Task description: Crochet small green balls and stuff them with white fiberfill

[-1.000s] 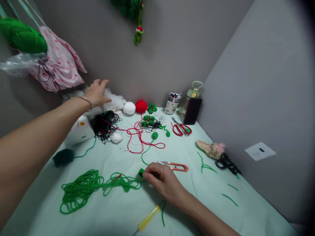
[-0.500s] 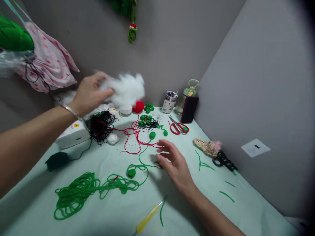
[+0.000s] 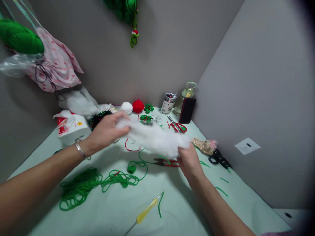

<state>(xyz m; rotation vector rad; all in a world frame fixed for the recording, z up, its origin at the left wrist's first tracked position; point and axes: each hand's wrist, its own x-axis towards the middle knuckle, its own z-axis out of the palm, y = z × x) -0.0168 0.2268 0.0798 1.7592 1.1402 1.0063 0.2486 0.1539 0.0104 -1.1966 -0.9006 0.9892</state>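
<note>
A fluffy white clump of stuffing (image 3: 155,137) is stretched above the table between both hands. My left hand (image 3: 108,131), with a silver bangle at the wrist, pinches its left end. Its right end is gripped in the closed fingers of my right hand (image 3: 189,159). Beneath the right hand lie red-handled thread snips (image 3: 167,162), partly covered. Nearer to me are a hank of green yarn (image 3: 81,188) and a yellow-handled crochet hook (image 3: 147,210). More white stuffing (image 3: 80,102) is heaped at the back left.
A tissue box (image 3: 73,129) stands at the left. Toward the back are a white yarn ball (image 3: 126,108), a red yarn ball (image 3: 138,106), red-handled scissors (image 3: 177,125), a pen cup (image 3: 168,104), a bottle (image 3: 183,98) and a phone (image 3: 187,110). Green yarn snippets (image 3: 221,191) lie at the right.
My left hand has lowered and moved right with the stuffing. My right hand, earlier empty over the snips, now grips the other end, and the clump is drawn out longer.
</note>
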